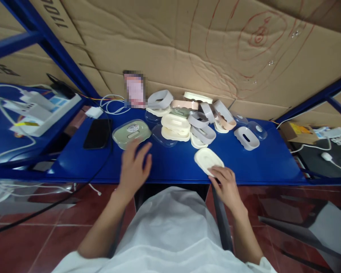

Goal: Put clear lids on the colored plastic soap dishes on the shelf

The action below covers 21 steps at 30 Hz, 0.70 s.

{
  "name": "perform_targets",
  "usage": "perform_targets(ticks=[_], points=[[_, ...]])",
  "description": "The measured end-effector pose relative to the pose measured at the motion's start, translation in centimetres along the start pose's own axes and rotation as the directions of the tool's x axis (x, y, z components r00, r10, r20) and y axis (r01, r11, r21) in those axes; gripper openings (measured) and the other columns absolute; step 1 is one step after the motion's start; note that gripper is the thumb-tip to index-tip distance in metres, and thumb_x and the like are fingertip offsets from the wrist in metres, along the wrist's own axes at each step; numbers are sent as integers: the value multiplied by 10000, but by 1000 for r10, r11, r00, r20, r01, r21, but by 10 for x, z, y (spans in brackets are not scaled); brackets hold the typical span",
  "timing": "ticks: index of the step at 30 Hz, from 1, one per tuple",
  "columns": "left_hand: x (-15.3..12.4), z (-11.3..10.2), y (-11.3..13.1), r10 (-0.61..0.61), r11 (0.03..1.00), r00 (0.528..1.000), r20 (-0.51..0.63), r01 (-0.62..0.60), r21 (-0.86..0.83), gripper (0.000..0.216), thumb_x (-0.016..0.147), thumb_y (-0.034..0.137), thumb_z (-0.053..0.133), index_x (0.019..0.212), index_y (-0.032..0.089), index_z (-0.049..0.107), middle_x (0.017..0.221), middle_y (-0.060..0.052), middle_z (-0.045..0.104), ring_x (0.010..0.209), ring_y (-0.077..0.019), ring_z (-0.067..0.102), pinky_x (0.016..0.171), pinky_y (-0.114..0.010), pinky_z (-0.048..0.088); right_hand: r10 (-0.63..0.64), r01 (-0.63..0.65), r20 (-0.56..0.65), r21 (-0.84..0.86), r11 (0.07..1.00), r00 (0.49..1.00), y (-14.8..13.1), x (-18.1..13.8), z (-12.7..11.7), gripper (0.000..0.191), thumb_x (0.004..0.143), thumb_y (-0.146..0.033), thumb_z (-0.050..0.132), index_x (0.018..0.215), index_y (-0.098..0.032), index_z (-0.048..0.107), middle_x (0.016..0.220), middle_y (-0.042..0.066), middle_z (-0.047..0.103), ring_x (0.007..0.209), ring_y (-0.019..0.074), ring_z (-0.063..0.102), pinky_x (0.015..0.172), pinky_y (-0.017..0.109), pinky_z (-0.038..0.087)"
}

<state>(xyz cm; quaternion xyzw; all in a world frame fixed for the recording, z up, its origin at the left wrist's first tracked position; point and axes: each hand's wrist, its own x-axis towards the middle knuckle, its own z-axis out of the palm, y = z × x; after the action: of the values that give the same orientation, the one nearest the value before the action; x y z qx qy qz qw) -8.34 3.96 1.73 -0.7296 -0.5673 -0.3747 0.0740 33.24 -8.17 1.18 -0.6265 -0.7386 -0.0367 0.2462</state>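
Observation:
My right hand [224,185] grips the near right edge of a cream oval soap dish part [206,159], thumb below and fingers on top, at the table's front edge. With its fingers apart, my left hand [135,165] is at the near side of a green soap dish [122,134] that has a clear cover and a round label. Its fingertips overlap that dish's edge in the view; whether they touch it I cannot tell. Between and beyond the hands lies a pile of soap dish parts, including stacked cream pieces [175,127], grey rings [160,99] and clear lids [165,136].
On the blue table [170,163], a black phone [96,134] lies at the left near a white charger [94,112]. A grey dish part [246,138] sits at the right. Cardboard [165,45] walls the back. A dark cable [102,167] crosses the left front edge.

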Motion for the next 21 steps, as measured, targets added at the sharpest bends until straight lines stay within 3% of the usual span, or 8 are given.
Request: perform_targets(ticks=[2,5,6,8,11,14,18,21], points=[[-10,3,29,129,985,990,61,-121,-122,497,1057,207,603,1549,222,527,1701,-144,425,1580,-365,424,1282,-582,414,-95,83,94,120,989,991,-21,2,-1,290,1103,-324,563,1350,-280,710,1328,83,758,1275,272,688,1155,510,443],[-26,8,67,468,868,840,275,-378,-323,447,1067,279,616,1510,242,566,1701,-137,450,1587,-344,428,1274,-559,428,-226,178,178,253,951,958,-35,23,0,336,1122,-309,520,1427,-299,662,1497,61,683,1449,252,596,1271,511,366],[-30,10,74,519,841,797,310,-413,-349,422,1073,292,612,1491,244,586,1678,-133,488,1577,-343,444,1269,-572,427,-237,190,164,261,947,957,-35,36,2,355,1129,-315,501,1453,-297,644,1553,61,642,1501,252,549,1290,512,348],[-35,12,79,545,827,763,348,-421,-371,312,1080,278,597,1383,242,662,1570,-121,607,1496,-318,546,1225,-551,471,-193,172,89,205,964,977,-27,67,9,406,1139,-335,465,1517,-265,597,1633,88,565,1568,268,468,1301,529,333],[-39,10,71,503,848,787,358,-367,-384,213,1065,269,631,1254,237,722,1393,-115,719,1296,-274,685,1093,-474,558,-75,75,6,42,996,997,-5,114,23,486,1124,-398,497,1550,-176,572,1590,169,593,1539,352,491,1271,621,331],[-43,3,61,496,837,807,319,-347,-424,254,1039,304,692,1284,242,714,1335,-116,742,1217,-266,714,1026,-444,582,-18,18,35,-14,1000,999,12,142,29,436,1087,-465,576,1386,-178,713,1384,169,735,1345,379,643,1163,622,447],[-49,0,56,474,833,824,311,-305,-462,396,1033,316,706,1422,268,648,1454,-131,674,1318,-275,670,1081,-448,575,-21,23,-17,122,992,1000,10,131,10,391,1083,-490,578,1271,-208,773,1283,141,768,1231,328,701,1082,521,559],[-49,2,56,436,858,837,330,-276,-434,603,1026,316,711,1593,299,506,1668,-168,474,1490,-326,543,1153,-496,545,-49,61,-58,245,968,997,-9,99,-9,338,1079,-442,598,1300,-239,754,1313,122,751,1323,307,667,1166,513,541]])
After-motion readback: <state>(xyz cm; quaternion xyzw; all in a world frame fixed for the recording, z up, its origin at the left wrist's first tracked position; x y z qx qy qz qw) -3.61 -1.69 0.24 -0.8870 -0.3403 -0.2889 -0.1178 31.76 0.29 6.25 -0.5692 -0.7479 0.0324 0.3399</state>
